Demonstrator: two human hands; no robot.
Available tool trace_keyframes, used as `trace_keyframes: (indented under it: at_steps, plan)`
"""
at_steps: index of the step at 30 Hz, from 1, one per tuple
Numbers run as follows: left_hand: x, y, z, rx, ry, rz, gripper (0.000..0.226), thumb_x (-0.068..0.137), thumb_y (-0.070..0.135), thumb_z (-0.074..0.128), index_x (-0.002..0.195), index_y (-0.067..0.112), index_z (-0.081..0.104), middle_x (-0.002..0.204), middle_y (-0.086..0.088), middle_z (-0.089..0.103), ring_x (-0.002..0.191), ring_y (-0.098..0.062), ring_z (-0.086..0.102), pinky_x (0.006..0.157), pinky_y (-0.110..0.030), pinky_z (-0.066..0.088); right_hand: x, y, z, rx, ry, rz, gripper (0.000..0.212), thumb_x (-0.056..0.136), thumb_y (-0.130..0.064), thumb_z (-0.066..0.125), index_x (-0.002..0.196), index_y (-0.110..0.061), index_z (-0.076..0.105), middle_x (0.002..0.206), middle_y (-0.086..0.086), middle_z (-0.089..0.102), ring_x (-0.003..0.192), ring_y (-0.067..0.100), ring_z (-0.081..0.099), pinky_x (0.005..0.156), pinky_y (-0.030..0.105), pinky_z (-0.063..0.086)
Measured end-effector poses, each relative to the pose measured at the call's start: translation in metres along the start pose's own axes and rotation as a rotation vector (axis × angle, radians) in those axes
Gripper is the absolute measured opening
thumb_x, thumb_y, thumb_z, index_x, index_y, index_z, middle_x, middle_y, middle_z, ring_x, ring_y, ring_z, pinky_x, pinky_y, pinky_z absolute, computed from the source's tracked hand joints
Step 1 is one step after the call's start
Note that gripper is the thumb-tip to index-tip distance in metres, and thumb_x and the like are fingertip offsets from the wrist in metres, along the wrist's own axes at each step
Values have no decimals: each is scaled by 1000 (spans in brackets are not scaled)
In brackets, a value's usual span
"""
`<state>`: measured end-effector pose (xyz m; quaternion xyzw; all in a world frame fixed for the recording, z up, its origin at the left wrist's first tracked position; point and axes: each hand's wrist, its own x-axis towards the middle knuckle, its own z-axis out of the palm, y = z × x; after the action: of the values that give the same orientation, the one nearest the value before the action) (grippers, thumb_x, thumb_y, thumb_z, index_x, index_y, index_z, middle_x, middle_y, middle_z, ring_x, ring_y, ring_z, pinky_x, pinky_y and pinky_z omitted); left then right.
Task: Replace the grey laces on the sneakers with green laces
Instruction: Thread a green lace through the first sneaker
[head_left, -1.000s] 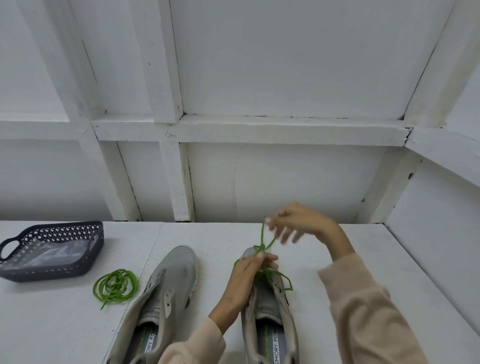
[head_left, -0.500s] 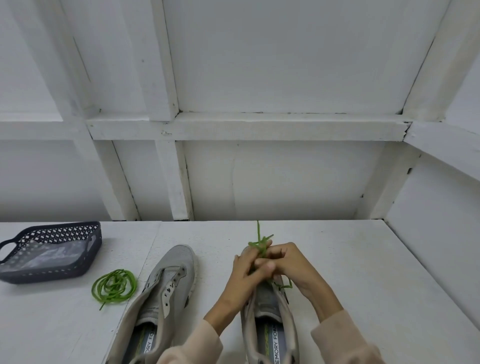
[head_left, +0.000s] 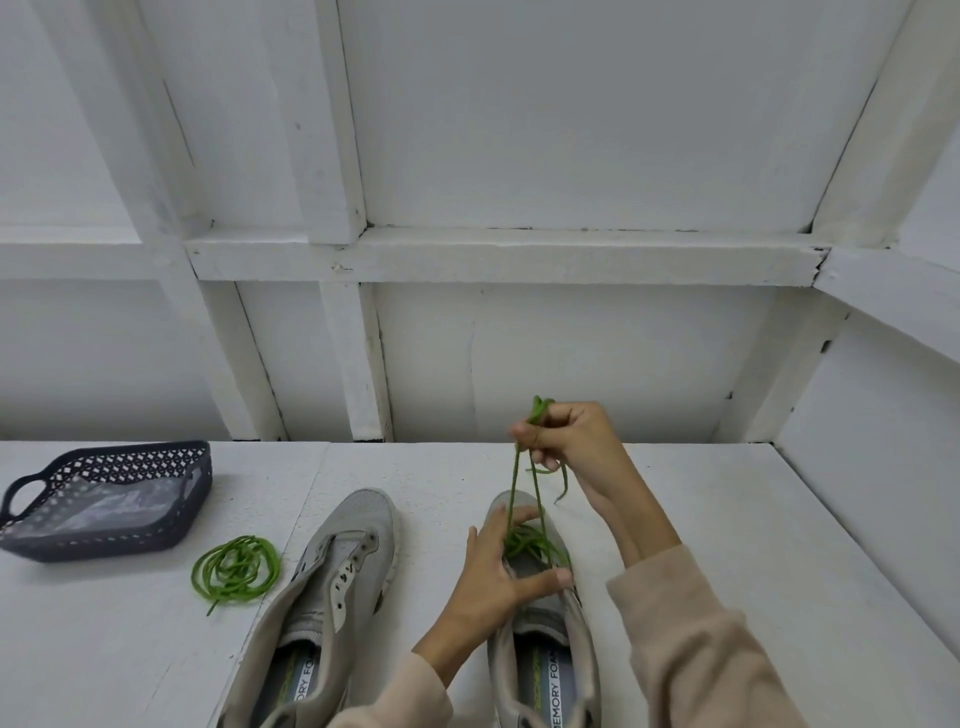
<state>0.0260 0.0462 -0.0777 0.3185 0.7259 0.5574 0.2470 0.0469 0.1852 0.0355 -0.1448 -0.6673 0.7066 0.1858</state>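
At the left edge of my frame I see a dark basket (head_left: 93, 545) with clear plastic inside, standing on the white table (head_left: 727, 545). Just right of it, lower left, a coiled green lace (head_left: 236, 571) lies flat, apart from the basket. At lower centre a grey sneaker (head_left: 343, 551) points its toe away from me. Right of centre, the person's left hand (head_left: 493, 577) rests on a second sneaker (head_left: 584, 644), fingers spread and pressing beside the eyelets, thumb across the tongue. A green lace (head_left: 514, 483) bunches at those eyelets, and two strands rise from it. Above, at centre right, the right hand (head_left: 576, 441) pinches those strands in curled fingers, loose ends hanging below it.
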Motion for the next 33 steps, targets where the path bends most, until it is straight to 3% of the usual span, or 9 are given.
trace_keyframes:
  at_steps: [2, 4, 11, 17, 21, 27, 30, 33]
  plan:
    - [0, -3, 0, -31, 15, 3, 68, 56, 59, 83, 117, 51, 52, 117, 23, 57, 115, 4, 51, 115, -45, 30, 7, -10, 5, 50, 14, -15, 3, 77, 3, 73, 75, 3, 70, 61, 10, 61, 46, 11, 49, 41, 17, 37]
    - [0, -5, 1, -43, 20, -10, 68, 55, 59, 85, 114, 58, 50, 120, 15, 58, 118, -8, 52, 108, -41, 40, 13, -19, 8, 91, 42, -33, 2, 76, 3, 73, 75, 1, 72, 59, 7, 63, 45, 11, 49, 41, 16, 38]
    - [3, -10, 3, -95, 62, -16, 85, 48, 54, 87, 123, 40, 49, 128, 15, 54, 117, -3, 54, 104, -28, 45, 16, -23, 10, 284, 82, 22, 8, 75, 0, 72, 80, 5, 69, 66, 10, 63, 46, 8, 48, 41, 14, 36]
    - [3, -15, 3, -184, 59, -31, 88, 48, 45, 91, 122, 24, 47, 124, 4, 56, 112, -7, 60, 96, -23, 49, 17, -28, 4, 449, 75, -14, 20, 68, -13, 70, 80, 2, 65, 62, 4, 64, 44, 4, 46, 40, 11, 33]
    - [0, -13, 1, -184, 31, -52, 82, 50, 49, 88, 121, 27, 52, 123, 1, 59, 110, -7, 61, 95, -22, 49, 19, -33, 4, 419, 57, -13, 20, 69, -13, 71, 80, 2, 66, 62, 4, 64, 44, 4, 45, 40, 11, 34]
    - [2, -17, 5, -64, 13, -75, 56, 57, 57, 79, 108, 57, 57, 114, 28, 61, 124, -6, 51, 117, -50, 25, 20, -37, 6, 384, 55, -39, 17, 71, -10, 70, 80, 4, 65, 67, 4, 66, 47, 4, 47, 41, 11, 32]
    - [4, -17, 5, -16, 4, -78, 56, 58, 52, 71, 109, 63, 51, 124, 22, 59, 130, -10, 46, 118, -53, 18, 20, -41, 9, 335, 63, -71, 21, 66, -12, 73, 77, 3, 67, 68, 9, 64, 49, 6, 46, 42, 12, 31]
    - [2, -11, 5, 92, -5, -98, 60, 53, 56, 55, 112, 57, 47, 136, 12, 53, 140, -12, 34, 119, -52, -2, 21, -43, 13, 298, 60, -76, 22, 64, -14, 75, 77, 3, 68, 68, 10, 63, 51, 8, 44, 43, 13, 31]
